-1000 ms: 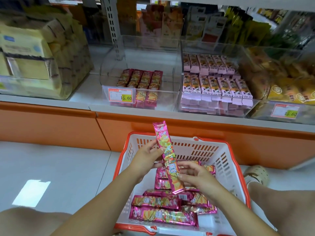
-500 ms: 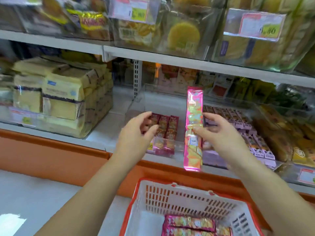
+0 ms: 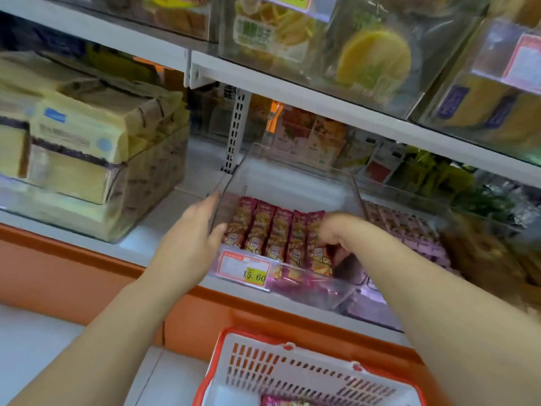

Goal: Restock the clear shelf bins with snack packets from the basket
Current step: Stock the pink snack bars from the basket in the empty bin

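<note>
Where we are: our right hand [image 3: 329, 230] reaches inside the clear bin [image 3: 298, 177] on the lower shelf [image 3: 164, 230], setting a snack packet [image 3: 317, 244] at the right end of the row of packets [image 3: 263, 230].
Right grip: fingers curled down onto that packet; we judge they are clamped on it, though the fingertips are partly hidden.
Left grip: our left hand [image 3: 193, 238] is spread apart, flat against the bin's left wall, holding nothing.
Packet axis: long axis runs front to back, parallel to its neighbours, near end towards the price tag [image 3: 244, 269], slightly raised at the rear.
Risk: letting go early could leave it skewed across the row or tipped into the gap on the right.
Risk: pushing with the left palm could slide the bin sideways.
Supply: the basket [image 3: 292, 373] below holds more packets.
</note>
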### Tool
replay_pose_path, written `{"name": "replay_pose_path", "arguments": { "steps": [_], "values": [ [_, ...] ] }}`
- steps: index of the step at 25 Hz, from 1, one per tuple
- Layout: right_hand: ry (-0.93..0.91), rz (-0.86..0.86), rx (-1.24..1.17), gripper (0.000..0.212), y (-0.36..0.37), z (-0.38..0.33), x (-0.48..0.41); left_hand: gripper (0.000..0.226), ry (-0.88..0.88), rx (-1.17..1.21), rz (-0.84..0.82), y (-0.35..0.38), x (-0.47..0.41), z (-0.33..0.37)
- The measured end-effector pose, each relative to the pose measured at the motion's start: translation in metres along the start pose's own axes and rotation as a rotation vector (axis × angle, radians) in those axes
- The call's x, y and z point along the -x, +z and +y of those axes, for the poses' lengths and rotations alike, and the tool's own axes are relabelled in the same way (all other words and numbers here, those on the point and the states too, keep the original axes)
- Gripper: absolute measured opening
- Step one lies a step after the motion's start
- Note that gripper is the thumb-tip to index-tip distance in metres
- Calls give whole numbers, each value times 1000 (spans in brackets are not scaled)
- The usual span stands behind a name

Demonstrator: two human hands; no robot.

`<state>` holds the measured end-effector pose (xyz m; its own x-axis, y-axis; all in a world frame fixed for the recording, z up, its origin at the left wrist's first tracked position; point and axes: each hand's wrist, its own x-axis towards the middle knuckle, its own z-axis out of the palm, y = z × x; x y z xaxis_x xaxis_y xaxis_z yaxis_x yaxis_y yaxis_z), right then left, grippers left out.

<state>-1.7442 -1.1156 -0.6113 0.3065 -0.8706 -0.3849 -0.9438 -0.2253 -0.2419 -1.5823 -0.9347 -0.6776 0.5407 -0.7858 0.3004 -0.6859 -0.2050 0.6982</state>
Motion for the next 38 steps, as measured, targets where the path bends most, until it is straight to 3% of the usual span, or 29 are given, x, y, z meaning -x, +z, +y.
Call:
{"name": "replay_pose_path", "arguments": {
  "steps": [3, 8, 11, 15, 21, 25, 29, 31, 33, 35, 38],
  "values": [
    [82, -121, 23, 34, 16, 4, -12, 57, 25, 7, -4, 0, -1, 2],
    [163, -171, 17, 43, 13, 6, -20, 55, 29, 63, -8, -4, 1, 1],
    [38, -102, 26, 49, -3, 4, -26, 56, 35, 82, -10, -4, 0, -2],
    [-185, -29, 343, 50, -17, -8, -55, 57, 37, 86, -35, -5, -3, -6],
    [-185, -189, 527, 56, -14, -19, -80, 57, 62, 140, -66, -4, -3, -11],
    [-224, -205, 491, 51, -11, -13, -81, 56, 67, 97, -43, -2, -4, -11],
    [-323, 64, 269, 47, -16, -5, -63, 59, 59, 83, -45, -2, 2, -10],
    [-415, 214, -71, 41, -18, -1, -24, 60, 75, 12, 57, -7, 14, -6],
    [-519, 265, -409, 30, -11, 17, 34, 52, 204, -35, 231, -12, 35, 9],
    [-578, 101, -590, 22, 4, 50, 90, 46, 333, 10, 242, -7, 62, 29],
    [-429, -319, -451, 21, 58, 117, 127, 41, 399, -46, -112, 36, 106, 41]
  ]
}}
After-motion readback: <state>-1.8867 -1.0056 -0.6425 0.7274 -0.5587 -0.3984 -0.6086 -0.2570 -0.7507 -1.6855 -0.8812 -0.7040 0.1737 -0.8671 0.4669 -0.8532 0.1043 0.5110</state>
